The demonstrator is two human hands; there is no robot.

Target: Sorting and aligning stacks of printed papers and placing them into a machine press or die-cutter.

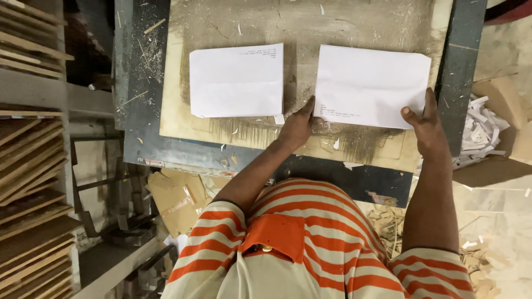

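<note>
Two stacks of white paper lie side by side on a scored brown cutting board [310, 25]. My left hand [297, 126] grips the near left corner of the right paper stack [371, 86], thumb on top. My right hand [426, 128] holds the same stack at its near right corner, fingers under and thumb over the edge. The left paper stack [236, 81] lies flat and untouched, a hand's width to the left of my left hand.
The board rests on a dark blue metal table [138, 111] strewn with wood slivers. Stacked wooden boards [27, 182] fill racks at the left. Paper offcuts [479, 133] and a cardboard box [507, 102] lie right; cardboard scraps [177, 196] litter the floor.
</note>
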